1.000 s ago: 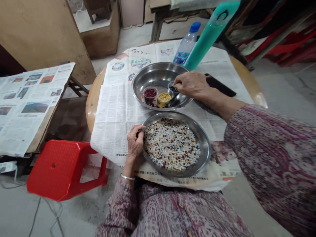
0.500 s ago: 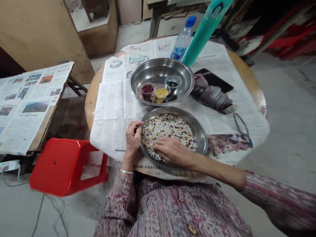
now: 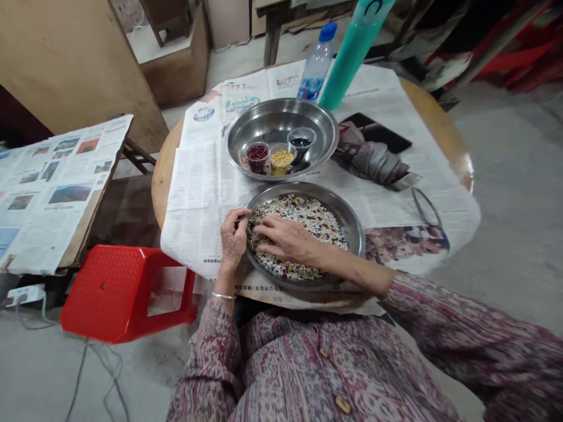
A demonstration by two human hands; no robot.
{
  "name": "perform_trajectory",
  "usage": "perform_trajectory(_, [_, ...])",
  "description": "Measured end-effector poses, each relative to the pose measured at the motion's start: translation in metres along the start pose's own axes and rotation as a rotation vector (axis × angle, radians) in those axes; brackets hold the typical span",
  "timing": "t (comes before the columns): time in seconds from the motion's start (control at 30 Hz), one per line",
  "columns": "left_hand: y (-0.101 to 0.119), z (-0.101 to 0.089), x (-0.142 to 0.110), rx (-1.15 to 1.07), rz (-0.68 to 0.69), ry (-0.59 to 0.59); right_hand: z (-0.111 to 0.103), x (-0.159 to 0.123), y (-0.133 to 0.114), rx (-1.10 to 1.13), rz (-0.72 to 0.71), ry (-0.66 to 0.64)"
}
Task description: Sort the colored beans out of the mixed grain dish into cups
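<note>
A shallow metal basin near the table's front edge holds a spread mix of white grains and red, yellow and dark beans. My left hand grips the basin's left rim between thumb and fingers. Over the left part of the mix lies my right hand, palm down, its fingers apart and touching the grains. Behind stands a larger metal bowl. Inside it are three clear cups: one of red beans, one of yellow beans and one of black beans.
Newspaper covers the round wooden table. At the back stand a water bottle and a tall teal bottle. A folded grey umbrella lies beside a dark tablet-like object. On the left is a red stool.
My right hand has moved left and away from me across the mix, and its fingers have spread. My left hand stays on the rim. The view has shifted slightly.
</note>
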State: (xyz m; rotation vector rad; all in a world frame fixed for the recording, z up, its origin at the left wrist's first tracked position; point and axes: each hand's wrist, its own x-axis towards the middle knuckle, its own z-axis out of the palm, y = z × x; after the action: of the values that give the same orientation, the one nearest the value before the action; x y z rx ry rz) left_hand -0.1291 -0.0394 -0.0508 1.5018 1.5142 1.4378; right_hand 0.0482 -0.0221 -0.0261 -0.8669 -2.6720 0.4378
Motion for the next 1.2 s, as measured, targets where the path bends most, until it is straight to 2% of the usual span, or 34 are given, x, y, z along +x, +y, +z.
perform_trajectory(0.07, [-0.001, 0.0, 0.0, 0.011, -0.005, 0.003, -0.006, -0.014, -0.001, 0.003, -0.084, -0.084])
perform_trajectory(0.13, [-0.003, 0.0, 0.001, 0.013, 0.002, 0.0, -0.014, -0.031, 0.012, 0.005, -0.068, -0.102])
perform_trajectory(0.23, [-0.005, 0.0, 0.002, 0.018, 0.01, -0.004, -0.025, -0.048, 0.043, -0.023, 0.116, 0.036])
perform_trajectory(0.3, [-0.006, 0.0, 0.003, 0.022, 0.008, -0.006, -0.027, -0.049, 0.059, -0.072, 0.244, 0.159])
perform_trajectory(0.37, [-0.006, 0.0, 0.004, 0.024, 0.009, -0.004, -0.023, -0.041, 0.064, -0.13, 0.351, 0.226])
perform_trajectory(0.43, [-0.007, 0.0, 0.005, 0.021, 0.018, 0.001, -0.015, -0.031, 0.054, -0.156, 0.39, 0.22])
perform_trajectory(0.5, [-0.008, 0.0, 0.005, 0.017, 0.029, 0.002, -0.007, -0.024, 0.034, -0.117, 0.305, 0.17])
perform_trajectory(0.6, [-0.008, 0.0, 0.005, 0.024, 0.023, 0.009, -0.001, -0.028, 0.005, -0.009, 0.071, 0.053])
perform_trajectory(0.7, [-0.008, 0.001, 0.005, 0.031, 0.008, 0.014, -0.003, -0.046, -0.001, 0.041, -0.057, -0.055])
perform_trajectory(0.8, [-0.009, 0.002, 0.005, 0.017, 0.013, 0.014, -0.013, -0.066, 0.016, -0.002, 0.001, -0.07])
perform_trajectory(0.93, [-0.009, 0.002, 0.005, 0.009, 0.014, 0.011, -0.033, -0.082, 0.037, 0.043, 0.112, 0.005])
perform_trajectory(1.0, [-0.008, 0.002, 0.005, 0.023, 0.006, 0.01, -0.041, -0.087, 0.034, 0.079, 0.097, -0.039])
perform_trajectory(1.07, [-0.007, 0.001, 0.005, 0.034, 0.002, 0.009, -0.045, -0.089, 0.022, 0.109, 0.054, -0.142])
perform_trajectory(1.13, [-0.006, 0.001, 0.005, 0.036, 0.002, 0.008, -0.043, -0.089, 0.009, 0.13, -0.006, -0.244])
perform_trajectory(1.2, [-0.006, 0.001, 0.005, 0.033, 0.004, 0.007, -0.035, -0.085, 0.0, 0.111, -0.04, -0.277])
